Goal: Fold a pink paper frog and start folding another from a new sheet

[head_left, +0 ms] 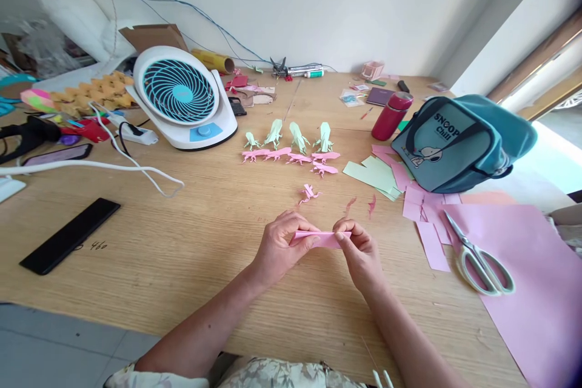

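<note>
Between my two hands is a folded strip of pink paper, held level just above the wooden table. My left hand pinches its left end between thumb and fingers. At the right end, my right hand grips it with thumb and forefinger. Just beyond my hands lies a small folded pink paper figure. Farther back stand several green paper figures, with a row of pink paper figures in front of them.
Pink sheets, green paper and scissors lie on the right. Near them stand a red flask and a teal bag. A white fan stands back left, with a white cable and a black flat bar nearer.
</note>
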{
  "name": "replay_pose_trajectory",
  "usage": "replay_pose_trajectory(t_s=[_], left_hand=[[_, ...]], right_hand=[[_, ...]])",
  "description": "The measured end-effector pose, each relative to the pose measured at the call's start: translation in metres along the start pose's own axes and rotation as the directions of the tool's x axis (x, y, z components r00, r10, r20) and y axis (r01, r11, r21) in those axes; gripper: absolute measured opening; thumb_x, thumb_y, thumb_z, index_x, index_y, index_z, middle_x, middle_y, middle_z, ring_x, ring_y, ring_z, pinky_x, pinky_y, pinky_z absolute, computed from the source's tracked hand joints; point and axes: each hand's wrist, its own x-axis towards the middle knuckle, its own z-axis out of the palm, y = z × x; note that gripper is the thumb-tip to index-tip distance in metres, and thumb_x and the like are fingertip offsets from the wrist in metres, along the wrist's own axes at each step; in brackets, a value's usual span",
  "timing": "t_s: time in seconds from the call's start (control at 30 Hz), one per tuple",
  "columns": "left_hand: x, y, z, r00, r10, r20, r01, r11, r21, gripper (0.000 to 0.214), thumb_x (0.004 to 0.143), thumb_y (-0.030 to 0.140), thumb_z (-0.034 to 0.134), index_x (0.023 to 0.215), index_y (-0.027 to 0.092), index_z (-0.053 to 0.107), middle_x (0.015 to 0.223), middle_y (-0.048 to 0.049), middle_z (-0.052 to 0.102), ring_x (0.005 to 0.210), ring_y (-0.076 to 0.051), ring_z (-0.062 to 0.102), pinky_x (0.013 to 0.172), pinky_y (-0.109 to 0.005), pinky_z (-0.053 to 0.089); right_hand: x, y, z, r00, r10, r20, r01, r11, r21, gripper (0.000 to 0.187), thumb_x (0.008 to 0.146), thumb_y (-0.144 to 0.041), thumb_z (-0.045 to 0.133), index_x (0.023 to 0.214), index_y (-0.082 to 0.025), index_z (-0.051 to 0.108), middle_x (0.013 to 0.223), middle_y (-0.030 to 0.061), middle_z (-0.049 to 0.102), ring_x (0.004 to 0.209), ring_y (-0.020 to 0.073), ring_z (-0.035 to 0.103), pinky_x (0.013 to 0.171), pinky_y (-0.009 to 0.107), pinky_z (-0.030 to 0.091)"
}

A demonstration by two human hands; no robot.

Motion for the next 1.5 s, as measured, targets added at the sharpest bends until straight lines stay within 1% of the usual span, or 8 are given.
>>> replay_pose_trajectory(t_s=[0.2,0.33,0.5,0.73,0.93,1.1,1.3,1.5], left_hand=[[-0.002,-0.004,0.001,0.990,-0.134,-0.031,0.132,0.989,-0.069,0.009,0.084,0.024,0.068,0.079,0.017,0.072,0.079,-0.0033,0.072,0.073,-0.015,0.066,0.067,-0.025,0.051],[-0.004,-0.007,0.001,0.979,-0.205,0.016,0.206,0.972,-0.115,0.022,0.091,0.036,0.061,0.095,0.016,0.070,0.085,-0.0035,0.072,0.072,-0.014,0.064,0.062,-0.022,0.047],[-0.005,-0.013,0.002,0.992,-0.127,-0.017,0.124,0.986,-0.114,0.035,0.100,0.040,0.043,0.112,0.015,0.064,0.093,-0.0074,0.070,0.082,-0.018,0.064,0.071,-0.025,0.049],[-0.004,-0.020,0.003,0.998,-0.057,0.019,0.058,0.995,-0.080,0.034,0.102,0.033,0.037,0.115,0.017,0.063,0.100,-0.0083,0.070,0.087,-0.018,0.065,0.076,-0.025,0.049],[0.001,-0.021,0.002,0.999,-0.033,0.019,0.033,0.999,0.033,0.014,0.092,0.022,0.057,0.096,0.014,0.068,0.080,-0.0048,0.069,0.071,-0.015,0.063,0.065,-0.021,0.047],[0.004,-0.019,-0.006,0.994,-0.105,0.020,0.105,0.994,-0.008,0.013,0.086,0.012,0.060,0.094,0.015,0.070,0.086,-0.0050,0.071,0.077,-0.015,0.066,0.068,-0.020,0.048],[0.009,-0.016,-0.021,0.983,-0.042,0.177,0.049,0.998,-0.037,0.014,0.088,0.014,0.062,0.092,0.017,0.076,0.081,-0.0034,0.071,0.077,-0.013,0.065,0.069,-0.020,0.047],[0.008,-0.017,-0.025,0.987,-0.010,0.163,0.026,0.995,-0.095,0.015,0.090,0.020,0.062,0.090,0.015,0.076,0.080,-0.0054,0.071,0.075,-0.014,0.064,0.068,-0.022,0.046]], right_hand=[[-0.001,-0.008,0.004,0.997,0.075,0.005,-0.075,0.996,-0.039,0.020,0.078,-0.039,0.076,0.078,-0.022,0.068,0.072,0.0002,0.058,0.065,0.0147,0.048,0.061,0.027,0.039],[0.000,-0.006,0.005,0.988,0.142,-0.052,-0.142,0.990,0.003,0.021,0.074,-0.039,0.080,0.074,-0.021,0.069,0.069,-0.0005,0.060,0.063,0.0138,0.049,0.060,0.026,0.039],[0.002,-0.004,0.005,0.968,0.211,-0.137,-0.196,0.974,0.117,0.026,0.074,-0.044,0.078,0.076,-0.022,0.065,0.067,-0.0020,0.060,0.056,0.0118,0.048,0.053,0.024,0.038],[0.004,-0.007,0.003,0.952,0.264,-0.156,-0.230,0.951,0.205,0.032,0.069,-0.047,0.081,0.074,-0.021,0.063,0.067,-0.0021,0.059,0.058,0.0111,0.050,0.053,0.022,0.040],[0.001,-0.005,0.001,0.969,0.212,-0.128,-0.197,0.973,0.124,0.027,0.075,-0.044,0.079,0.077,-0.021,0.066,0.068,-0.0016,0.060,0.058,0.0110,0.048,0.054,0.023,0.039],[-0.001,-0.005,0.003,0.988,0.144,-0.053,-0.144,0.990,0.010,0.023,0.076,-0.039,0.080,0.076,-0.020,0.069,0.068,-0.0009,0.060,0.061,0.0116,0.048,0.057,0.024,0.038],[-0.003,-0.002,-0.003,0.995,0.063,0.076,-0.051,0.988,-0.147,0.017,0.085,-0.036,0.072,0.078,-0.021,0.068,0.072,-0.0005,0.059,0.066,0.0131,0.050,0.062,0.026,0.037],[-0.002,-0.003,-0.009,0.986,-0.016,0.166,0.060,0.963,-0.264,0.015,0.089,-0.034,0.067,0.079,-0.022,0.066,0.072,-0.0005,0.056,0.067,0.0144,0.048,0.064,0.028,0.036]])
